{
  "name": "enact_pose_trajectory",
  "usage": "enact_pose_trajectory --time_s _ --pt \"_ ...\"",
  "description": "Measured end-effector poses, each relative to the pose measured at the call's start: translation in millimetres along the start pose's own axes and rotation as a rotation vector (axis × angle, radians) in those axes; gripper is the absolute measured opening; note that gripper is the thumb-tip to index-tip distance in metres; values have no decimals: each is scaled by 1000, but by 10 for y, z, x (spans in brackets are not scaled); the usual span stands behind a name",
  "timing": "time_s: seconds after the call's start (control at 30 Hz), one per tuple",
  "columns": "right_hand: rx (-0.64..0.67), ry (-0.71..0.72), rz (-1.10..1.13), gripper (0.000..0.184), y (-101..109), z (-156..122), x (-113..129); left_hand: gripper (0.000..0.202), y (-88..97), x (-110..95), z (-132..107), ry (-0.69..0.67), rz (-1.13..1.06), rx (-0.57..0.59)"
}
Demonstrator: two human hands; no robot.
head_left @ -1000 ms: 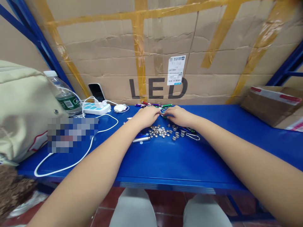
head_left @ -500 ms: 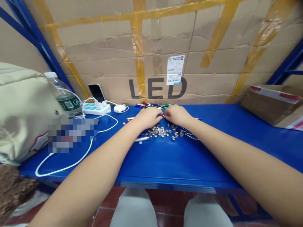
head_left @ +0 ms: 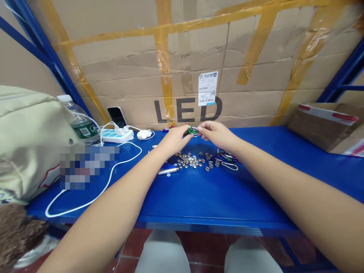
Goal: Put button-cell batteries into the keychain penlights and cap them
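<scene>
My left hand (head_left: pixel 176 138) pinches a green carabiner (head_left: pixel 192 131) above the far part of the blue table. My right hand (head_left: pixel 216 133) is closed at its other side, with a thin pale part showing at the fingertips and a silvery ring below. Just nearer than the hands lies a heap of small round silver button cells (head_left: pixel 191 161); more of them stand in short stacks (head_left: pixel 211 165) to the right. Beside those rest a silver carabiner (head_left: pixel 229 166) and several coloured carabiners (head_left: pixel 223 154). Silver and blue tubes (head_left: pixel 168 171) lie left of the heap, partly behind my left forearm.
A big taped cardboard box (head_left: pixel 127 76) stands along the back. On the left are a bag (head_left: pixel 31 132), a bottle (head_left: pixel 82 125), a phone (head_left: pixel 117 116), a power strip (head_left: pixel 118 134) and a white cable (head_left: pixel 110 178). An open carton (head_left: pixel 327 127) sits at right.
Both hands have lifted slightly off the far tabletop, and the green carabiner now shows between them. My right hand has shifted a little right, uncovering the coloured carabiners. The view has tilted slightly.
</scene>
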State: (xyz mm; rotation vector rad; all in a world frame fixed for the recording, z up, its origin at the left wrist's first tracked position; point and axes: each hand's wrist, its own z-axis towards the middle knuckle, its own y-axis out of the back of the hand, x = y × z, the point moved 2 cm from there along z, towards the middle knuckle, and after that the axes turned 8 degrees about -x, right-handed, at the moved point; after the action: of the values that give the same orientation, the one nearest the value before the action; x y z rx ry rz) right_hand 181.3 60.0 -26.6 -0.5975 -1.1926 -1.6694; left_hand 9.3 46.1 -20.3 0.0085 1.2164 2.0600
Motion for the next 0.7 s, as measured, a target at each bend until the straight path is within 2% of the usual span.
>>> enact_pose_trajectory --time_s 0.17,0.27,0.5,0.63,0.7 --pt "62 -164 181 17 40 -57 4 12 60 -20 18 -77 26 -108" --pt "50 -104 193 15 21 -76 12 15 83 -50 7 -100 81 -139" --pt "-8 95 53 19 -21 -83 28 15 115 -233 -30 -110 113 -179" --pt "84 90 97 14 -24 -99 59 18 130 -266 -44 -83 68 -197" --pt "85 73 102 13 -17 -106 72 20 143 -258 -49 -57 49 -194"
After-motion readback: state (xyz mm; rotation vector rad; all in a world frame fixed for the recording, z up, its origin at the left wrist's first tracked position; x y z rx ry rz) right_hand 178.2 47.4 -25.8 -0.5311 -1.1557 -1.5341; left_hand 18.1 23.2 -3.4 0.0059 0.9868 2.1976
